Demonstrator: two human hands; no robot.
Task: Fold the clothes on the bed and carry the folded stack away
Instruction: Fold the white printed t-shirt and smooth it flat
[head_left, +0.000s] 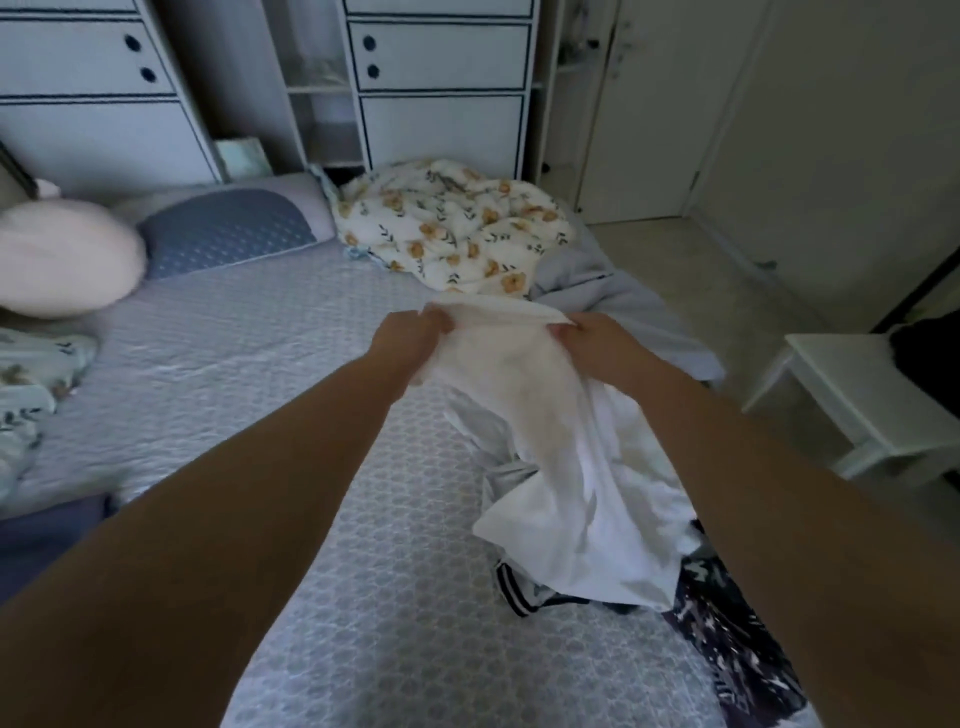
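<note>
A white garment (561, 457) hangs from both my hands above the bed (234, 364). My left hand (408, 335) grips its upper left edge and my right hand (597, 338) grips its upper right edge, arms stretched forward. The cloth drapes down onto a heap of other clothes at the bed's right side: a dark patterned piece (737, 660) and a white item with dark stripes (519, 592) show under it. The rest of that heap is hidden by the white garment and my right arm.
A floral quilt (457, 228) lies bunched at the far end, beside a grey-blue pillow (228, 228) and a pink cushion (62, 260). A grey blanket (623, 296) slumps off the right edge. White drawers (441, 88) stand behind; a white low table (862, 400) stands right.
</note>
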